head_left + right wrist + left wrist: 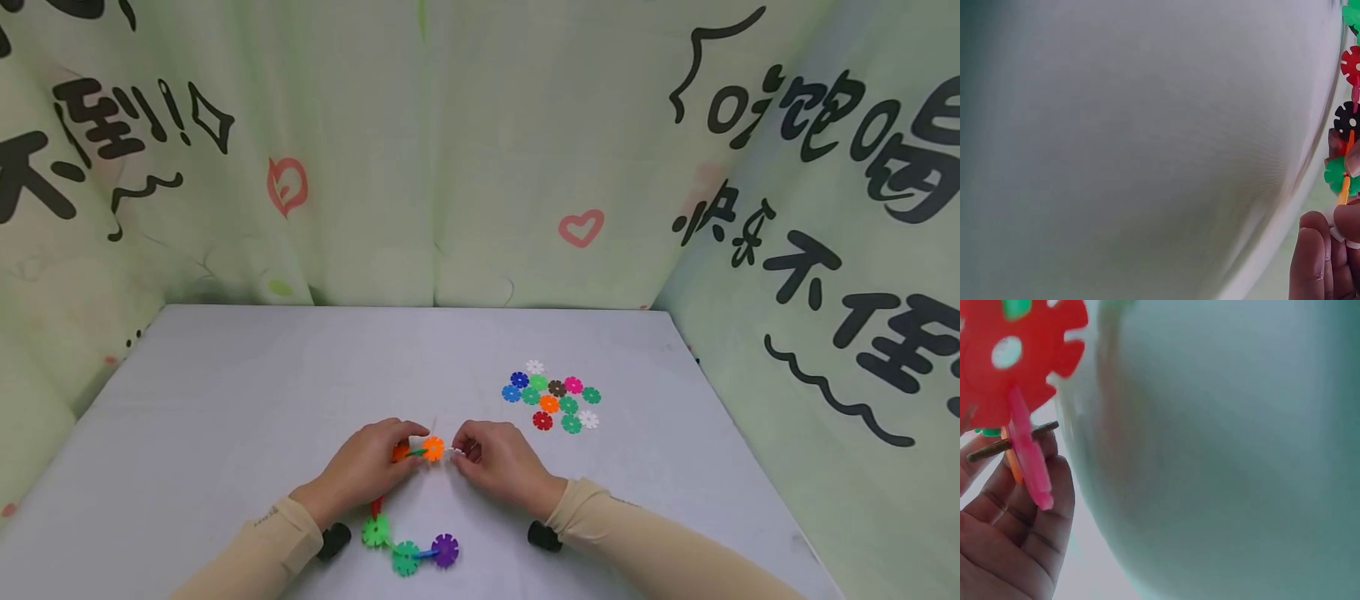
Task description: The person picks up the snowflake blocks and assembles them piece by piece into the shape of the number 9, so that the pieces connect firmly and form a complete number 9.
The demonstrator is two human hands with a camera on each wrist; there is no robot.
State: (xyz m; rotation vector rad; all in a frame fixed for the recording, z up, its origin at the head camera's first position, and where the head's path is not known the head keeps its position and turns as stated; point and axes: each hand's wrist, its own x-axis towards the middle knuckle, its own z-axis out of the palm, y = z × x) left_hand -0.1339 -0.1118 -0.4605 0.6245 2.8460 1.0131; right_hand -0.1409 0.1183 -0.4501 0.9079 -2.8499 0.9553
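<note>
My left hand (405,454) grips one end of a chain of flat snowflake discs, close to an orange disc (432,448). From under that hand the chain (406,557) trails toward me over the grey table (225,400) through a red, two green and a purple disc. Just right of the orange disc, my right hand (460,452) pinches a white disc (455,451). In the left wrist view a red disc (1010,356) and an edge-on pink disc (1029,462) stand over my curled fingers (1016,537). The right wrist view catches my fingertips (1316,256) on the white piece (1337,234) below the chain's discs (1347,119).
A loose pile of coloured snowflake discs (552,397) lies on the table to the right of my hands. Pale green printed curtains (450,167) close off the back and both sides. Black wrist cameras (333,540) sit on both forearms.
</note>
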